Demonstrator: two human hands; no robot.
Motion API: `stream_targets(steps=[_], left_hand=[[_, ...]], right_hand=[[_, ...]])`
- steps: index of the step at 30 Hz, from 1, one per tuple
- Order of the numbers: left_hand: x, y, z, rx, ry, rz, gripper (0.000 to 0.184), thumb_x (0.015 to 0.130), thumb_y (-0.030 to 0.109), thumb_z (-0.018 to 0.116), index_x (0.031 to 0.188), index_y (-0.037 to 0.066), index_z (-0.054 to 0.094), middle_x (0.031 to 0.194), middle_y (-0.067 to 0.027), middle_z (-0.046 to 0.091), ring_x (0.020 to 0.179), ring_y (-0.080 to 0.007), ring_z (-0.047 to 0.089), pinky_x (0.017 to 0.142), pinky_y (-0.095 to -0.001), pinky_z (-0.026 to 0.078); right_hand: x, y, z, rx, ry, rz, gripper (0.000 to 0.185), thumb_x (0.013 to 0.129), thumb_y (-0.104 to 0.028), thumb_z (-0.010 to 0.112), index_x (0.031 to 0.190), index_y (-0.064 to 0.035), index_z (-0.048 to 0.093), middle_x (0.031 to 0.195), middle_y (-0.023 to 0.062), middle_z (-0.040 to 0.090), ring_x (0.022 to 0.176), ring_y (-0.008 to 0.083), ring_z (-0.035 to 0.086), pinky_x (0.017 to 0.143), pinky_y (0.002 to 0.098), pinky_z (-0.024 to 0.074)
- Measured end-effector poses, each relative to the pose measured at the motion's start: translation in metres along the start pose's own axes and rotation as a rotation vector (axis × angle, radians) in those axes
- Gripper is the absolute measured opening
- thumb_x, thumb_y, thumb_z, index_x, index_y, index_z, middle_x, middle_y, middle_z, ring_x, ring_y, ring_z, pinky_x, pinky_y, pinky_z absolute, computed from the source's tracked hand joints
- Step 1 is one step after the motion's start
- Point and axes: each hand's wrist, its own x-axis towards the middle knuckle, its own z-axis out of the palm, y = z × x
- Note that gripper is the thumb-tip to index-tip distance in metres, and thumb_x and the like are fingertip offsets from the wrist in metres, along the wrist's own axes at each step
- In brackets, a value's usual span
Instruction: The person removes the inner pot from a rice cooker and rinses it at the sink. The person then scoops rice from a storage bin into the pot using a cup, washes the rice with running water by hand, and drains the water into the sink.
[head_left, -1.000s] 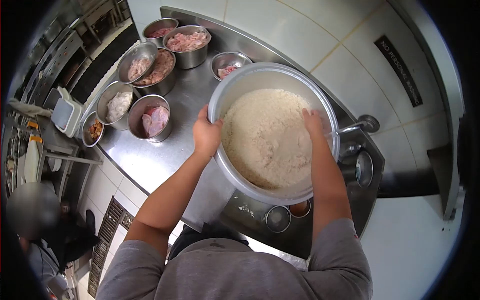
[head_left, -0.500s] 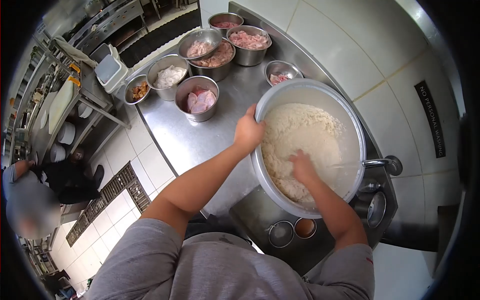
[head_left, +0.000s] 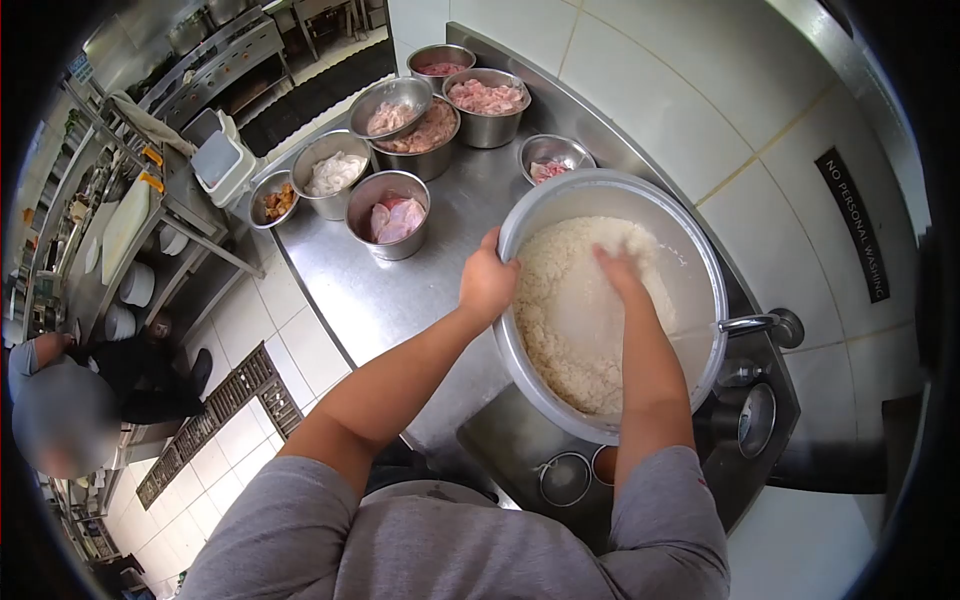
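Observation:
A big metal pot (head_left: 713,262) sits under the faucet at the right of the steel counter. Wet white rice (head_left: 560,350) lies in it, with cloudy water over the middle. My left hand (head_left: 489,281) is closed around the pot's left rim. Inside the pot, my right hand (head_left: 617,262) reaches into the far part of the rice; its fingers are blurred and partly sunk in. The faucet (head_left: 752,324) points over the pot's right rim, and a thin stream seems to run from it.
Steel bowls of raw meat (head_left: 485,98) stand at the counter's back, with a bowl of pale pieces (head_left: 337,172) and a smaller browned-food bowl (head_left: 274,200). A round strainer (head_left: 565,479) lies in the sink. A co-worker (head_left: 75,410) is at far left.
My right hand has moved from the middle of the rice toward the pot's far side. My left hand stays on the rim. The view has shifted slightly.

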Motion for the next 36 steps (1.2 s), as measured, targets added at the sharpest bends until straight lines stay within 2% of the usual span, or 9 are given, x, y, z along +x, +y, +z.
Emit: stream_targets(steps=[5,10,14,18,20,25,29,32,36], left_hand=[[-0.003,0.003,0.000,-0.010,-0.013,-0.023,0.059,0.078,0.012,0.063,0.132,-0.002,0.045,0.114,-0.0245,0.062,0.105,-0.0346,0.061,0.091,-0.0368,0.046],[-0.004,0.002,-0.001,0.004,-0.007,0.038,0.058,0.079,0.011,0.059,0.134,0.001,0.043,0.111,-0.0274,0.061,0.105,-0.0389,0.060,0.092,-0.0408,0.046],[0.001,-0.008,0.003,0.007,-0.001,0.042,0.057,0.078,0.011,0.061,0.131,-0.002,0.046,0.111,-0.0260,0.062,0.103,-0.0361,0.061,0.091,-0.0382,0.046],[0.002,-0.006,0.005,-0.004,0.027,0.029,0.056,0.077,0.012,0.063,0.129,-0.002,0.049,0.111,-0.0242,0.063,0.102,-0.0329,0.063,0.089,-0.0352,0.046],[-0.002,0.001,0.005,0.017,0.024,0.009,0.057,0.077,0.012,0.063,0.130,-0.003,0.047,0.110,-0.0246,0.063,0.101,-0.0324,0.063,0.089,-0.0348,0.046],[-0.001,0.000,0.003,0.027,0.032,0.037,0.057,0.078,0.013,0.063,0.130,-0.004,0.046,0.110,-0.0247,0.063,0.101,-0.0329,0.063,0.088,-0.0357,0.047],[0.002,-0.004,0.005,0.033,0.019,0.026,0.057,0.078,0.013,0.063,0.130,-0.003,0.046,0.110,-0.0249,0.063,0.100,-0.0336,0.063,0.088,-0.0364,0.047],[0.001,0.000,0.003,0.009,0.025,0.043,0.056,0.078,0.013,0.064,0.129,-0.003,0.048,0.110,-0.0241,0.063,0.101,-0.0325,0.063,0.090,-0.0358,0.046],[0.005,-0.008,0.005,-0.009,0.018,0.057,0.054,0.078,0.012,0.063,0.128,-0.002,0.049,0.110,-0.0224,0.064,0.102,-0.0314,0.062,0.090,-0.0351,0.045]], right_hand=[[-0.071,-0.063,-0.061,-0.395,-0.763,-0.343,0.076,0.085,-0.056,0.057,0.140,-0.0059,0.040,0.144,0.0196,0.039,0.128,0.0351,0.042,0.106,0.0401,0.0356],[0.040,0.048,-0.066,-0.126,0.511,-0.671,0.032,0.087,-0.030,0.059,0.106,-0.0050,0.065,0.109,0.0209,0.063,0.104,0.0356,0.059,0.089,0.0451,0.0463],[0.016,0.127,-0.079,-0.805,-0.177,-0.116,0.045,0.091,-0.038,0.055,0.122,-0.0046,0.058,0.119,0.0187,0.060,0.113,0.0357,0.055,0.090,0.0498,0.0457],[-0.084,0.181,-0.027,0.606,-0.865,0.341,0.073,0.091,-0.058,0.046,0.141,-0.0061,0.036,0.150,0.0168,0.029,0.130,0.0316,0.042,0.100,0.0533,0.0383],[-0.147,0.095,-0.027,0.293,-0.632,0.390,0.081,0.089,-0.062,0.047,0.143,-0.0032,0.032,0.149,0.0175,0.030,0.135,0.0337,0.033,0.102,0.0568,0.0319],[-0.116,0.013,-0.036,1.003,-0.600,0.312,0.086,0.086,-0.065,0.049,0.142,-0.0027,0.031,0.146,0.0210,0.035,0.128,0.0399,0.040,0.098,0.0633,0.0317],[0.043,0.063,-0.033,0.415,0.131,-0.017,0.079,0.089,-0.058,0.051,0.139,0.0016,0.037,0.136,0.0217,0.047,0.125,0.0334,0.045,0.103,0.0447,0.0373],[0.029,0.004,-0.029,0.712,-0.171,-0.190,0.086,0.084,-0.061,0.055,0.138,0.0031,0.039,0.138,0.0232,0.044,0.126,0.0348,0.045,0.105,0.0405,0.0351],[-0.042,-0.092,0.009,-0.217,-0.170,-0.298,0.096,0.070,-0.065,0.065,0.139,-0.0028,0.041,0.144,0.0195,0.038,0.132,0.0397,0.035,0.108,0.0452,0.0301]])
